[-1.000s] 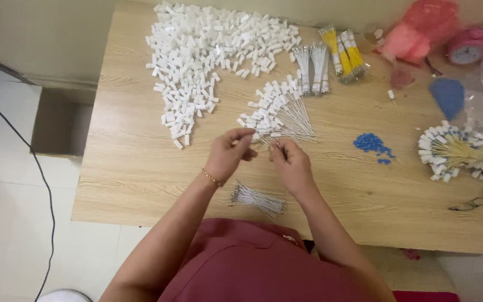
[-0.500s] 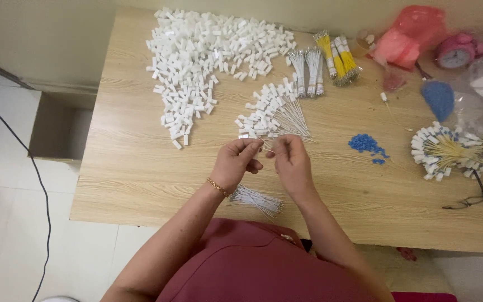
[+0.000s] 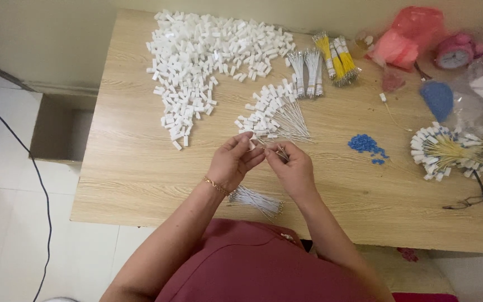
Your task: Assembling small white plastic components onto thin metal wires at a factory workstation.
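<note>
pale wood grain runs across the tabletop (image 3: 141, 184), and above its near middle the two hands meet. the left hand (image 3: 231, 163) is curled, its thumb and fingertips pinched on a small white connector housing (image 3: 251, 144). the right hand (image 3: 293, 169) is closed too, fingers nipping a thin white wire (image 3: 279, 152) whose end points at the housing; the two pieces are just beside each other, and whether they touch cannot be told. a gold bracelet (image 3: 216, 185) sits on the left wrist.

below the hands, near the tabletop's front edge, lies a small bundle of white wires (image 3: 257, 200). just beyond the fingers is a cluster of housings already on wires (image 3: 275, 114), fanned out flat. further back a big heap of loose white housings (image 3: 208, 56) spreads over the far left part. beside it lie bundles of white wires (image 3: 307, 70) and yellow wires (image 3: 336, 59). to the right, a little scatter of blue pieces (image 3: 366, 145), and a fan of yellow-wired housings (image 3: 448, 151). a pink clock (image 3: 455, 53) and a red plastic bag (image 3: 409, 33) stand at the far right corner.
</note>
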